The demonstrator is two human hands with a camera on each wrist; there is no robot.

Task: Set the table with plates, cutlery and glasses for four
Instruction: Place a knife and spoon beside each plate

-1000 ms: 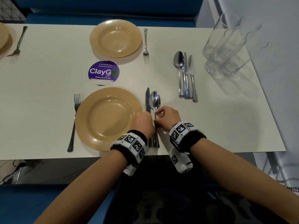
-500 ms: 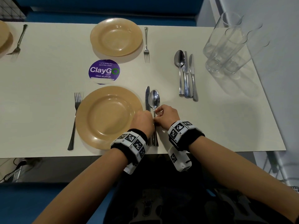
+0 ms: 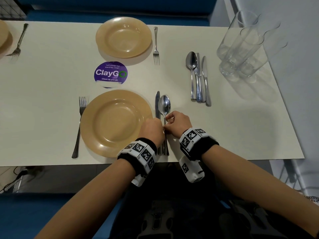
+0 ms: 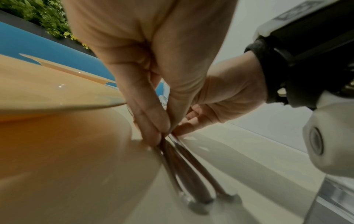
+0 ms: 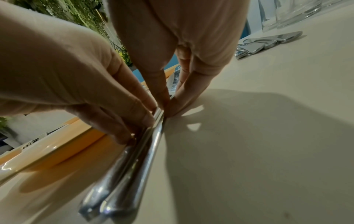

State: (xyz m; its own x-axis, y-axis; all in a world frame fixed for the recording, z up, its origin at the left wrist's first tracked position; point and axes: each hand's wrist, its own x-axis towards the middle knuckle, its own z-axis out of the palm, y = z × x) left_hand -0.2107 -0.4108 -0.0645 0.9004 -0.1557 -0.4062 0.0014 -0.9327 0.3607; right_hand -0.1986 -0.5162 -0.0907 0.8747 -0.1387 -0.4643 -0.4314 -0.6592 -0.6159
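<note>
The knife and spoon lie side by side on the table, just right of the near plate, handles toward the near edge. The left hand sets its fingers on the knife handle; the right hand pinches the spoon handle between thumb and fingers. Both hands meet over the two handles – fingertips nearly touching.

A fork lies just left of the near plate. Beyond it – toward the far edge – sit a purple round sticker, a second plate and, to its right, another fork. Spare cutlery is bunched to the right of the spoon, well apart from it. Clear glasses stand at the far right corner. At the far left, a third plate is partly visible beside a fork.
</note>
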